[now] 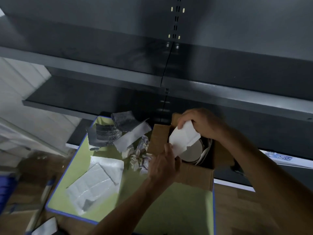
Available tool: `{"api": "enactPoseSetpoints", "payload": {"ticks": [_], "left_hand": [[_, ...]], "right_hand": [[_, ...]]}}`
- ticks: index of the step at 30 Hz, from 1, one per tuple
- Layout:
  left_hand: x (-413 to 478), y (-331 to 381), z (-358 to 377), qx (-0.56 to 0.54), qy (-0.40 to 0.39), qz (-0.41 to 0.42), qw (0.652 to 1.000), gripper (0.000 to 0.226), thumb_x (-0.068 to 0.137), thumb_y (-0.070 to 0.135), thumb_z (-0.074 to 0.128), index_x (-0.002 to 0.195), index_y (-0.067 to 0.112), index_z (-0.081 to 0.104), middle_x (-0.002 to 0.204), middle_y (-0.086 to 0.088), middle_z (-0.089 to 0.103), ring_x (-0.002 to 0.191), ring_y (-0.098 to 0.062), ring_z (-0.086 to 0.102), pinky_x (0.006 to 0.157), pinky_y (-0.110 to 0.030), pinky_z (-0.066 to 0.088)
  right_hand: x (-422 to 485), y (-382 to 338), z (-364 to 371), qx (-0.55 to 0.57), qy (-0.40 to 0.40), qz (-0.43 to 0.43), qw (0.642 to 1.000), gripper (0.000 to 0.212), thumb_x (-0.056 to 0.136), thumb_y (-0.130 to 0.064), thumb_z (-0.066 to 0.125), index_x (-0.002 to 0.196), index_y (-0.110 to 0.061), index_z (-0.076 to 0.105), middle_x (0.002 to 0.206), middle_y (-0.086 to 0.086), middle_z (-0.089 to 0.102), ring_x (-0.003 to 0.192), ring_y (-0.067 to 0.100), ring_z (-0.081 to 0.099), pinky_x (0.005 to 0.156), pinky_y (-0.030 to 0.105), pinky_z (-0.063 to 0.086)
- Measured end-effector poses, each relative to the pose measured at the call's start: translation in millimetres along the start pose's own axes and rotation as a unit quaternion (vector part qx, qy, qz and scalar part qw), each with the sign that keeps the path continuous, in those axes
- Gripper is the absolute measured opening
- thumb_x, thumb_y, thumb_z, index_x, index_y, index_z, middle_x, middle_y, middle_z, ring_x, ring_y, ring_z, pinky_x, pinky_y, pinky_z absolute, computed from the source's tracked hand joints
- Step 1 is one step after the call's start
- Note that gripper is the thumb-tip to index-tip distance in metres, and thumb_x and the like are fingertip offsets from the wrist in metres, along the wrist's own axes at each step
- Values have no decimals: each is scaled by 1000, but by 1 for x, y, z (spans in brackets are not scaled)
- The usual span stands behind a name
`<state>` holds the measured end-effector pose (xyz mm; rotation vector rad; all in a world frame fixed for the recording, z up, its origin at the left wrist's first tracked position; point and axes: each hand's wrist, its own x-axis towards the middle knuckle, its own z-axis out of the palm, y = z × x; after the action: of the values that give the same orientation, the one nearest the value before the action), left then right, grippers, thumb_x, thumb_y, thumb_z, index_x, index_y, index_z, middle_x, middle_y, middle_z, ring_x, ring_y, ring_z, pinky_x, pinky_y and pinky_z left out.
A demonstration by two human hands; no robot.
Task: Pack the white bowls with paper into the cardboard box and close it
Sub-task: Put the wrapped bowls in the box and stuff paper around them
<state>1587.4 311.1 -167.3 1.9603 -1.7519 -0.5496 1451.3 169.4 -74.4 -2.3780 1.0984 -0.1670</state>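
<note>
An open cardboard box [194,177] stands on a green mat [169,209]. White bowls [194,154] sit inside it, seen as a round pale shape with rims beside it. Over the box opening both hands hold a sheet of white paper [183,139]. My right hand [201,122] grips its upper edge, fingers curled over it. My left hand [163,164] pinches its lower edge near the box's left flap. The paper hides part of the bowls.
Crumpled printed paper [140,158], dark and white sheets [116,131] and a white foam wrap [100,180] lie on the mat left of the box. Dark metal shelves [152,78] rise behind. Wooden floor with clutter lies at the left.
</note>
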Motion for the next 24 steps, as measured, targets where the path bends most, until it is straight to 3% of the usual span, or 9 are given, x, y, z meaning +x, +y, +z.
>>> {"api": "enactPoseSetpoints", "payload": {"ticks": [4, 7, 10, 12, 15, 19, 24], "left_hand": [[-4, 5, 3, 9, -16, -16, 1000, 24, 93, 39, 45, 105, 19, 39, 94, -6, 69, 85, -28, 69, 66, -36, 51], [-6, 7, -3, -21, 21, -22, 999, 22, 93, 37, 48, 102, 20, 39, 91, -4, 68, 79, -25, 69, 59, -32, 46], [-2, 9, -15, -46, 67, -22, 996, 43, 91, 51, 49, 122, 21, 41, 103, 5, 61, 80, -14, 64, 56, -21, 39], [6, 9, -19, -31, 82, 8, 996, 56, 92, 59, 44, 134, 23, 40, 111, 6, 59, 88, -12, 61, 60, -21, 43], [16, 7, -21, 16, 77, 28, 996, 50, 98, 45, 46, 140, 20, 39, 115, -5, 64, 86, -22, 67, 60, -28, 48], [19, 8, -24, 64, 60, 17, 996, 36, 98, 35, 48, 130, 17, 45, 105, -9, 68, 79, -28, 68, 58, -31, 43], [14, 9, -22, 44, 83, 48, 994, 38, 94, 44, 48, 118, 16, 53, 90, -3, 69, 66, -23, 67, 50, -25, 38]], "right_hand": [[10, -6, 11, -24, -14, 2, 1000, 49, 82, 7, 50, 97, -33, 73, 110, -10, 66, 100, 13, 59, 82, 34, 50], [16, -12, 16, -50, -29, -6, 998, 46, 82, 5, 55, 103, -32, 71, 114, -11, 65, 103, 11, 58, 84, 30, 49], [20, -9, 25, -88, -63, -12, 994, 42, 80, -3, 63, 102, -38, 69, 106, -13, 62, 99, 11, 60, 82, 33, 52], [21, -5, 30, -92, -67, -9, 993, 40, 82, -6, 61, 105, -38, 68, 106, -13, 61, 98, 11, 61, 81, 35, 53], [20, -7, 29, -90, -72, -2, 993, 39, 89, -8, 53, 111, -38, 65, 114, -11, 60, 102, 12, 60, 84, 37, 53], [15, 0, 21, -84, -33, -6, 996, 28, 96, -16, 51, 110, -33, 68, 118, -14, 64, 108, 7, 56, 91, 34, 48], [18, 10, 35, -107, -5, -9, 994, 23, 91, -20, 59, 96, -39, 71, 105, -15, 67, 92, 3, 56, 81, 33, 51]]}}
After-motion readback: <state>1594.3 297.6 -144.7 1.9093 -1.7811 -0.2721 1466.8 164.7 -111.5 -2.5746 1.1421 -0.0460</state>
